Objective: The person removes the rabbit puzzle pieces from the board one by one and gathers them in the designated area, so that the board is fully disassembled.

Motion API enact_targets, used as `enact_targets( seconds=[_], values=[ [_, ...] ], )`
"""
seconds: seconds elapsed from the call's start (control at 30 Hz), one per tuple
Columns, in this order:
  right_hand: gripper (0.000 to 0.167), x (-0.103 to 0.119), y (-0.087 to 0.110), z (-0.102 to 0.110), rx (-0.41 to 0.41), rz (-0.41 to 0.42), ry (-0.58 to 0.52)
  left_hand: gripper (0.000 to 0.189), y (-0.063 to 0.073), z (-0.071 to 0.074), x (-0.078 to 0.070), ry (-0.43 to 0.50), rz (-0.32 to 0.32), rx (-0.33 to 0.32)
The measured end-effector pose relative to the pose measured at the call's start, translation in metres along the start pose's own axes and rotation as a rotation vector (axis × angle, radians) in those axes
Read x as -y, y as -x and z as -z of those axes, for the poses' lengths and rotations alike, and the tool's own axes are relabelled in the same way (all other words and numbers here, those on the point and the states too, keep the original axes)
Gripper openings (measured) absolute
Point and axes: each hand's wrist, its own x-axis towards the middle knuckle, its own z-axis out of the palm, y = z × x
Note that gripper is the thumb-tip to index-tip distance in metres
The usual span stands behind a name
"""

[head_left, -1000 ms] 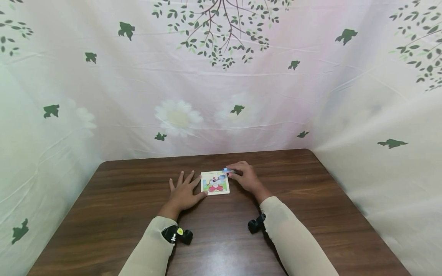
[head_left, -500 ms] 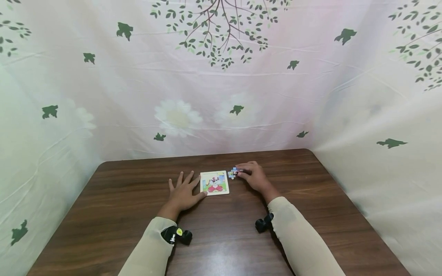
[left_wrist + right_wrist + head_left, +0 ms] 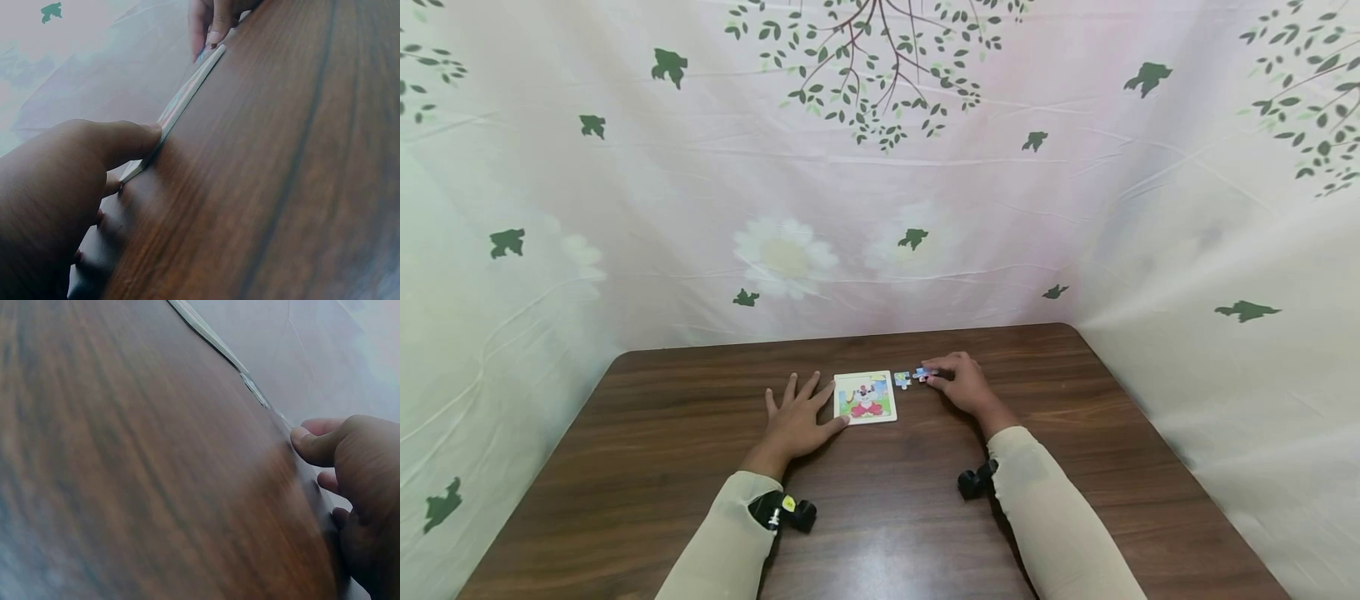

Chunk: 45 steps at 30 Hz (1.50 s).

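Observation:
A small square jigsaw puzzle (image 3: 866,400) in a pale frame, printed with a cartoon mouse in red, lies on the table. My left hand (image 3: 795,427) spreads its fingers beside its left edge, the thumb resting at the near left corner. Just off the frame's right edge lies a loose bluish puzzle piece (image 3: 902,381). Further right, my right hand (image 3: 962,383) pinches a second puzzle piece (image 3: 921,375) between thumb and fingertips, close over the tabletop. In the right wrist view, the thumb (image 3: 312,445) hides most of that piece.
The dark wood-grain table (image 3: 880,517) reaches back to a pale printed cloth (image 3: 850,183) that encloses it at the back and sides. Black cameras sit on both wrists, over light sleeves (image 3: 1060,517).
From the puzzle's upper right corner my right hand has moved right, with puzzle pieces. One piece now lies on the table beside the frame, another stays in the fingers. My left hand keeps its place.

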Motion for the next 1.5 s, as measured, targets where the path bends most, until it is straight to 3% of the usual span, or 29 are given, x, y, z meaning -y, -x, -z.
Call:
enact_targets(
  seconds=[0.4,0.57,1.03,1.33,1.5],
  values=[
    [0.037,-0.0013,-0.0024,-0.0020,0.045,0.010,0.031,0.084,-0.0014,-0.0001,0.0023,-0.018,0.008,0.010],
    [0.032,-0.0022,-0.0040,-0.0035,0.046,-0.006,0.050,0.085,-0.0031,-0.0014,0.0033,-0.019,0.008,0.010],
    [0.025,-0.0014,-0.0049,-0.0067,0.021,-0.007,0.058,0.085,-0.0041,-0.0013,0.0023,-0.018,0.009,0.014],
    [0.024,-0.0024,-0.0049,-0.0053,0.001,-0.031,-0.007,0.084,-0.0047,-0.0006,0.0015,-0.025,0.003,0.021],
    [0.016,0.0036,-0.0063,-0.0099,-0.051,0.018,-0.041,0.084,-0.0038,-0.0002,0.0014,-0.018,0.005,0.014]
  ],
)
